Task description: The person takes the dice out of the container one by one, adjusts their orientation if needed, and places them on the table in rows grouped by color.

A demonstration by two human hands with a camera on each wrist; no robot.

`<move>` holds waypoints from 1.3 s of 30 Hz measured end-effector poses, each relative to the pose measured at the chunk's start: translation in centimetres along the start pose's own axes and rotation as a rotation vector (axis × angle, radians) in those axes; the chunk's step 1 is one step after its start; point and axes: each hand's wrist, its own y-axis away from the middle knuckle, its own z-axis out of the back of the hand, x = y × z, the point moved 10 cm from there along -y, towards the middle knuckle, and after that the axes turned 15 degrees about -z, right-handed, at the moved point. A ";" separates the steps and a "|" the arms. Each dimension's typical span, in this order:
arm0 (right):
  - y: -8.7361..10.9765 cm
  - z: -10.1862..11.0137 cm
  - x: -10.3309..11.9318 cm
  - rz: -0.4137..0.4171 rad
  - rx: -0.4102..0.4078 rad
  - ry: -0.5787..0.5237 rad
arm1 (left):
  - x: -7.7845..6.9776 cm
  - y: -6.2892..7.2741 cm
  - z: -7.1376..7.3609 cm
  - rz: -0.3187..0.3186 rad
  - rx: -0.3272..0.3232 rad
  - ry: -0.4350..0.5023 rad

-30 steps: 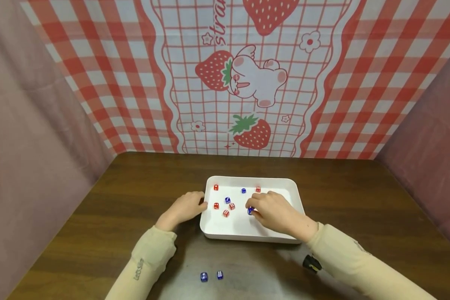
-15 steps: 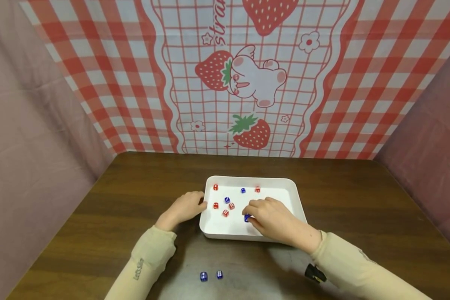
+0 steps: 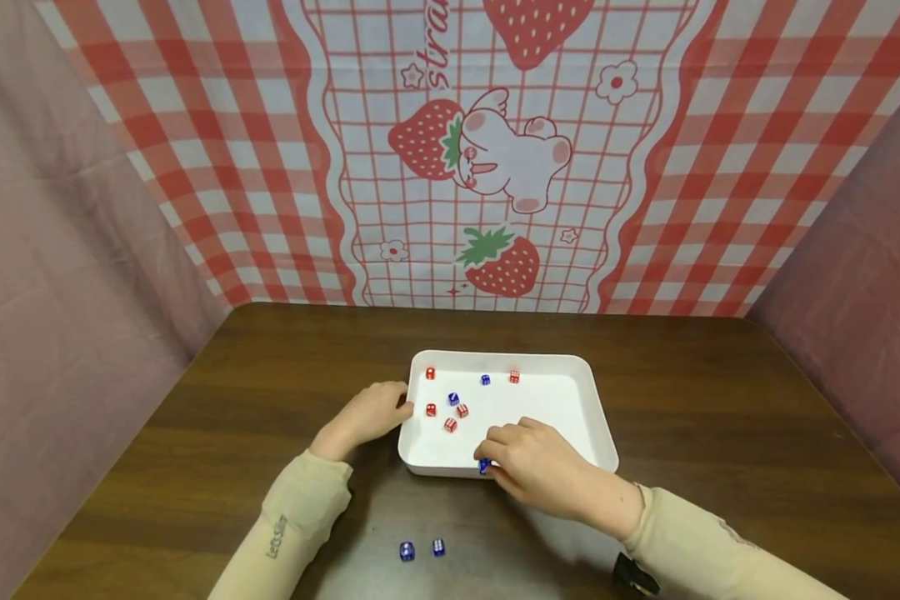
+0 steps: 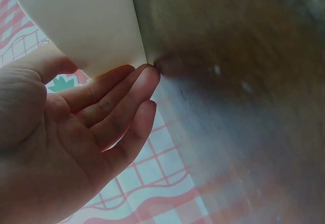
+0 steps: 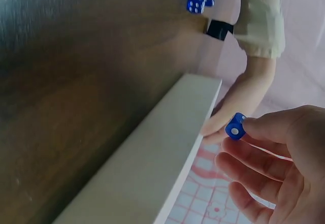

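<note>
Partly covered: blue die (image 3: 483, 467) | right hand (image 3: 537, 465): pinching it | left hand (image 3: 365, 419): relaxed, touching tray (image 3: 558, 408)

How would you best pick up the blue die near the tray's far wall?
I'd pinch the blue die by its left and right sides, from above: it's a small cube with bare space either side, while the far wall of the white tray likely crowds its back.
</note>
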 end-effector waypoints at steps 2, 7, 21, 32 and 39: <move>0.2 -0.2 0.4 0.011 0.007 0.001 | 0.0 0.0 0.0 -0.004 -0.001 0.002; 0.6 -0.8 1.0 0.018 0.037 0.002 | -0.1 0.0 0.0 -0.015 -0.002 0.006; 1.4 -1.3 2.5 0.066 0.017 -0.012 | 0.0 0.0 -0.1 -0.007 -0.003 0.011; 2.1 -2.6 3.7 0.118 0.067 -0.003 | 0.0 0.0 0.0 -0.013 -0.009 0.002; 2.4 -3.4 4.0 0.130 0.087 0.000 | -0.1 0.0 0.1 -0.008 0.001 0.013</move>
